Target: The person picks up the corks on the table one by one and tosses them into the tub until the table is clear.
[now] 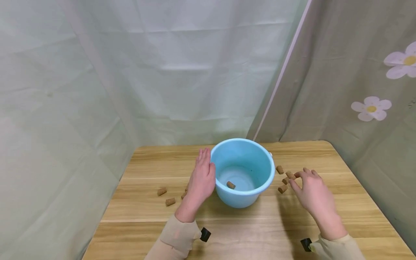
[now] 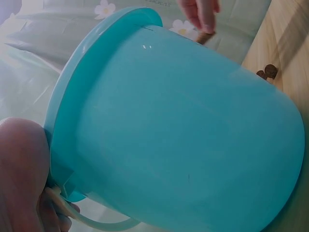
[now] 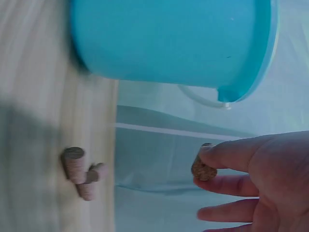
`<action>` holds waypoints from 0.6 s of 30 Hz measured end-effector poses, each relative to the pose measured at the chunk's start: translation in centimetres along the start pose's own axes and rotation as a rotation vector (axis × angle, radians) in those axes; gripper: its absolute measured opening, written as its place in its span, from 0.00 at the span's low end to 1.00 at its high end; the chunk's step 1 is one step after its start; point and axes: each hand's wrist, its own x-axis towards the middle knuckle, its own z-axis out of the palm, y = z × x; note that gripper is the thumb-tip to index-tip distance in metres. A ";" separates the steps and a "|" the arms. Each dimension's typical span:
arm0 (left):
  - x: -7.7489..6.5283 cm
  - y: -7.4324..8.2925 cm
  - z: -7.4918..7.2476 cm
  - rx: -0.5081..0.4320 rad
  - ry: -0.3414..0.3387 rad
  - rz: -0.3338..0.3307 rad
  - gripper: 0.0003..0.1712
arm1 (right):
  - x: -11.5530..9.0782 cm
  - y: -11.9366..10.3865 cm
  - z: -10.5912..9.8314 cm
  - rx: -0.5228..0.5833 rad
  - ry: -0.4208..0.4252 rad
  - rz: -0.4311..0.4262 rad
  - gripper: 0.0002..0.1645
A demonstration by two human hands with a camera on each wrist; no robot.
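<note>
A light blue bucket (image 1: 238, 200) stands upright on the wooden table, with one cork (image 1: 230, 185) lying on its bottom. My left hand (image 1: 202, 177) rests against the bucket's left rim with its fingers straight. Right of the bucket, my right hand (image 1: 313, 193) pinches a cork (image 3: 203, 164) between thumb and index finger, raised above the table. Beneath and beside it lie several loose corks (image 3: 75, 164). In the left wrist view the bucket's pale handle (image 2: 104, 224) hangs near the left hand.
To the left of the bucket, more corks (image 1: 170, 202) lie on the table (image 1: 130, 213), some partly hidden behind the left forearm. Pale curtains (image 1: 195, 72) surround the table at the back and sides.
</note>
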 end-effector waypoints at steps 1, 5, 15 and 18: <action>0.0 0.0 0.0 -0.001 -0.001 -0.001 0.32 | 0.1 -0.1 -0.2 0.003 0.033 -0.024 0.18; 0.0 0.0 0.0 -0.005 0.003 -0.005 0.32 | 0.8 -0.7 -1.2 0.006 0.129 -0.100 0.16; 0.0 -0.1 0.1 -0.006 0.001 -0.007 0.32 | 1.4 -1.7 -2.7 -0.011 0.138 -0.127 0.16; -0.1 -0.1 0.1 -0.007 0.005 -0.007 0.32 | 1.4 -2.1 -2.8 -0.007 0.136 -0.127 0.17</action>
